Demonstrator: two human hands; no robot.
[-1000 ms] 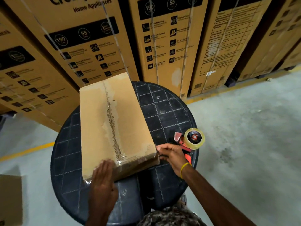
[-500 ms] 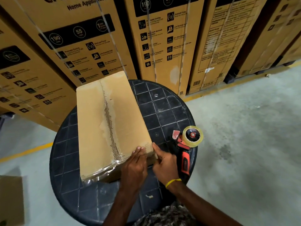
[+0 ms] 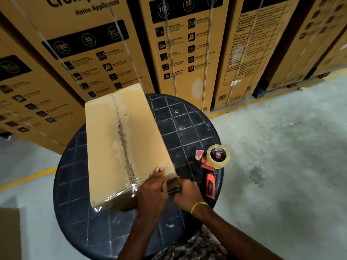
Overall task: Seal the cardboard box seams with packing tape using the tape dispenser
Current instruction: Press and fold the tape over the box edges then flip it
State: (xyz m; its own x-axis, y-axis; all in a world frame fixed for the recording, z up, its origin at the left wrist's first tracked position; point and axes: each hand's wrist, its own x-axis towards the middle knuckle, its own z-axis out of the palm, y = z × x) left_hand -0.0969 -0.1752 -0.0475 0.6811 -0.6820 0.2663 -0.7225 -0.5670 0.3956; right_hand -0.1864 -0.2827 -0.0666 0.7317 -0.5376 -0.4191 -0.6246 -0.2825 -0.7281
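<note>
At lower centre, the left hand (image 3: 153,192) lies flat on the box (image 3: 120,147) corner, right hand (image 3: 185,194) pinching tape there, grip unclear, dispenser (image 3: 211,166) beside.

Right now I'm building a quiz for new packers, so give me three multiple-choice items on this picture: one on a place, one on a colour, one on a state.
1. Where does the tape dispenser lie?
A. On top of the cardboard box
B. On the round table, right of the box
C. On the floor

2. What colour is the band on the right wrist?
A. Yellow
B. Blue
C. White

3. What are the hands doing?
A. Both grip the dispenser
B. Both press at the box's near right corner
C. Both hang off the table

Key: 1 B, the dispenser rests on the round table beside the cardboard box. 2 A, the wristband is yellow. 3 B, the left hand and right hand meet at that corner, and the dispenser lies untouched.
</note>
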